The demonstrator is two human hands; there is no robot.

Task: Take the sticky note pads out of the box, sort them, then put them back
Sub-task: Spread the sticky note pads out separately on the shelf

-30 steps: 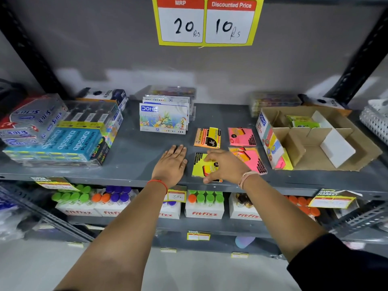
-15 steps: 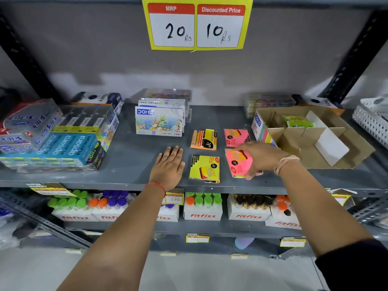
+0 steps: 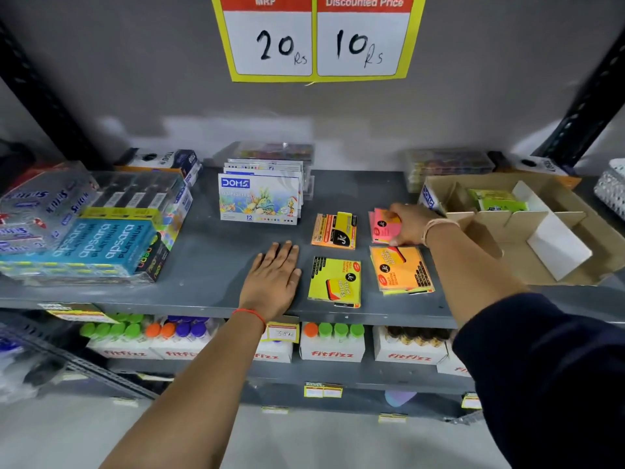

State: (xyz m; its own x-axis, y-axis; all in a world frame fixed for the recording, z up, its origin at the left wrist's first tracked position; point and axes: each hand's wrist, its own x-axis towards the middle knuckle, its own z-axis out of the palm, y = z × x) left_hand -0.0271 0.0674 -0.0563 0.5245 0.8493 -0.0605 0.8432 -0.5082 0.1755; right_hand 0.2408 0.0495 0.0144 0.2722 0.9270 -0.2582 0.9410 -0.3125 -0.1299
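Several sticky note pads lie on the grey shelf (image 3: 209, 265). My right hand (image 3: 407, 225) grips a pink pad (image 3: 384, 228) on top of the pink pile at the back right. In front of it lies an orange pad (image 3: 400, 269) on a small pile. A yellow pad (image 3: 334, 282) lies at the front, an orange-yellow pad (image 3: 334, 230) behind it. My left hand (image 3: 274, 279) rests flat on the shelf, left of the yellow pad, fingers apart and holding nothing. The open cardboard box (image 3: 554, 245) stands at the right, with a green pad (image 3: 497, 199) in a back compartment.
A Doms pastel box (image 3: 258, 199) stands behind my left hand. Apsara and pen packs (image 3: 91, 225) fill the left of the shelf. A white basket (image 3: 612, 187) sits at the far right. Fitfizz bottle boxes (image 3: 333, 343) line the shelf below. A price sign (image 3: 314, 35) hangs above.
My right hand moved from the yellow pad to a pink pad at the front, picked it up and carried it back onto the pink pile, uncovering the orange pad. My left hand stayed put.
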